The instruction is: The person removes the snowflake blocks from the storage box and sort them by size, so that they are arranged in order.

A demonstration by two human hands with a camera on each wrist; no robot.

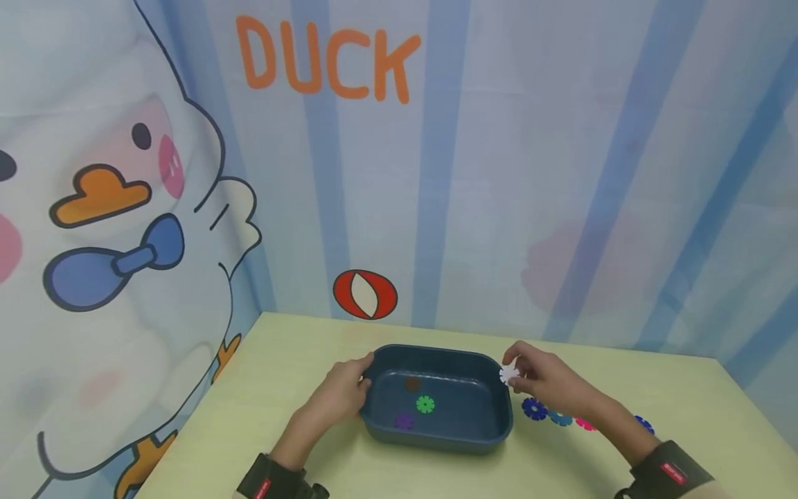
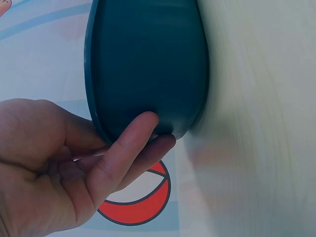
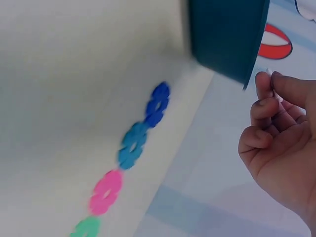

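Note:
A dark blue rectangular basin (image 1: 436,441) stands on the table. My left hand (image 1: 339,390) grips its left end at the rim; in the left wrist view, fingers (image 2: 129,145) lie against the outer wall. Inside the basin lie a green snowflake disc (image 1: 425,405), a purple disc (image 1: 404,421) and a brown disc (image 1: 412,383). At the right rim, my right hand (image 1: 551,380) pinches a white snowflake disc (image 1: 508,375) between thumb and fingertips. Only a thin edge of that disc shows in the right wrist view.
Right of the basin runs a row of snowflake discs: dark blue (image 1: 534,409), light blue (image 1: 560,418), pink (image 1: 584,424), green (image 3: 86,228). Another blue disc (image 1: 645,424) lies beyond the right forearm. A printed duck curtain (image 1: 486,173) hangs behind the pale yellow table (image 1: 299,339).

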